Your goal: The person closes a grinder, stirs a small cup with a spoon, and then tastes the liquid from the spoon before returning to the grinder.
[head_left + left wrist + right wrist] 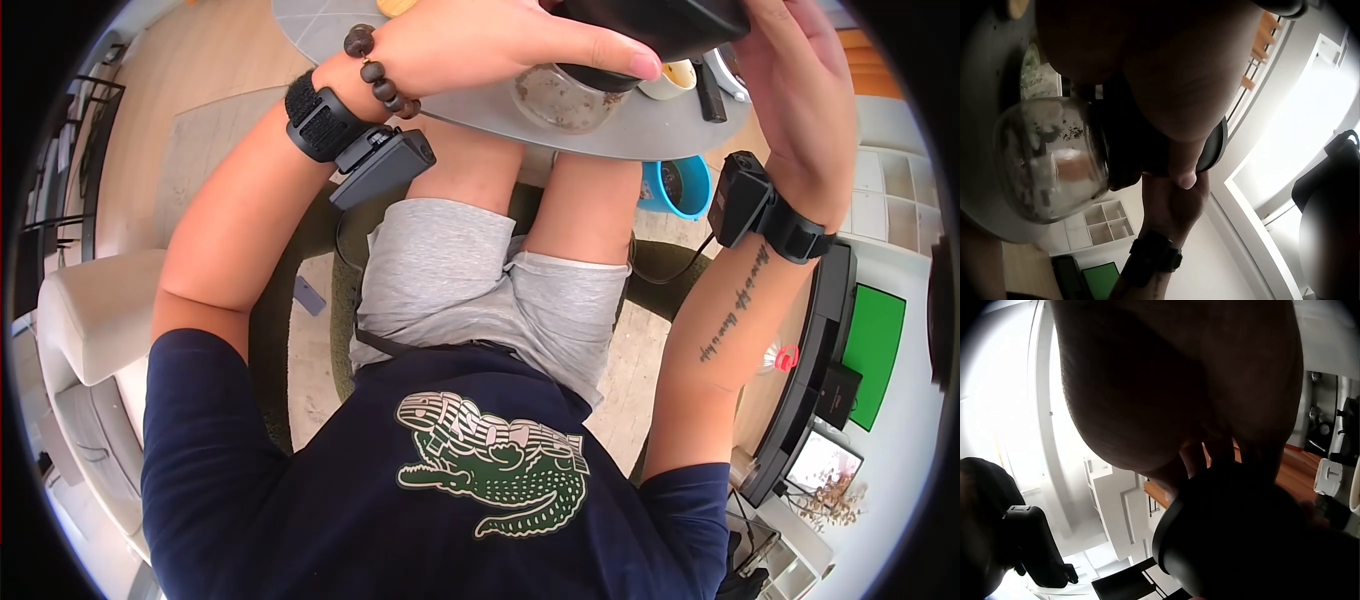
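A clear glass jar (565, 105) with brown specks inside has a wide black top (655, 30). Across the near side of that top lies the thumb of my left hand (490, 45), its other fingers hidden behind. At the far end, my right hand (805, 95) grips the same black part, with several fingers curled behind it in the right wrist view. The jar (1054, 162) lies tilted on its side in the left wrist view, close over the table. In the head view it overlaps the front edge of the grey table (640, 135).
On the table beside the jar are a white cup (668, 82) with something yellow in it and a black handle (711, 98). A blue bucket (690, 190) stands on the floor below the table edge. A phone (309, 296) lies on the floor, left of my legs.
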The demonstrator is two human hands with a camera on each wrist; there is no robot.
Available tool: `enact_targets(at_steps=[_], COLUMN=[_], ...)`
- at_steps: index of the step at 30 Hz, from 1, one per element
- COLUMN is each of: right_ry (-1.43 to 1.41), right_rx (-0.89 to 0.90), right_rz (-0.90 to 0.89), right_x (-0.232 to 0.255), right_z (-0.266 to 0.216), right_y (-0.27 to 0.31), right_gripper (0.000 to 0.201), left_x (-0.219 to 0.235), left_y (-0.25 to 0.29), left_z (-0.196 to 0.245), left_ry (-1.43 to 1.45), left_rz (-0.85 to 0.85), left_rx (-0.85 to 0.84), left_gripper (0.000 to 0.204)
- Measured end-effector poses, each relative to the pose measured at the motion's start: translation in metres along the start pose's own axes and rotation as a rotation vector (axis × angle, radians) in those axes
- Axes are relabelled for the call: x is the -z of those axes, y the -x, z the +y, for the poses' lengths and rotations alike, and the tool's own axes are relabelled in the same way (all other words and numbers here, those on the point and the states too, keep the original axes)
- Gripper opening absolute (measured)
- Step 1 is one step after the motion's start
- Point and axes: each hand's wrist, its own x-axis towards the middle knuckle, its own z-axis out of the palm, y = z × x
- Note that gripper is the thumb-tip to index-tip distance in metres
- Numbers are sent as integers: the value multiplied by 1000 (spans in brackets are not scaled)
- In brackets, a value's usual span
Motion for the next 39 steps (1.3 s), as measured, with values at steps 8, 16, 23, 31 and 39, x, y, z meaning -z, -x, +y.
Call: enact_targets(at_steps=[8,16,23,31,39], right_ry=[-161,342,605,164,88], right_rx=[4,24,-44,27,-53], right_rz=[190,206,432,117,153], right_x=[3,15,-58,-15,-35], right_z=[22,15,-50,-15,-43], right_y=[9,7,-7,-7,-1], right_gripper=[39,31,21,29,34], left_x=[-32,-5,-1,-4,3], left_y=[7,-2,-2,-6,-2], left_z=[31,21,36,3,26], left_ry=[-401,14,-65,-99,-3], left_rz=[329,-19,-67,-69,-80], left_rx=[-69,39,346,393,149], left_gripper=[50,52,60,55,45])
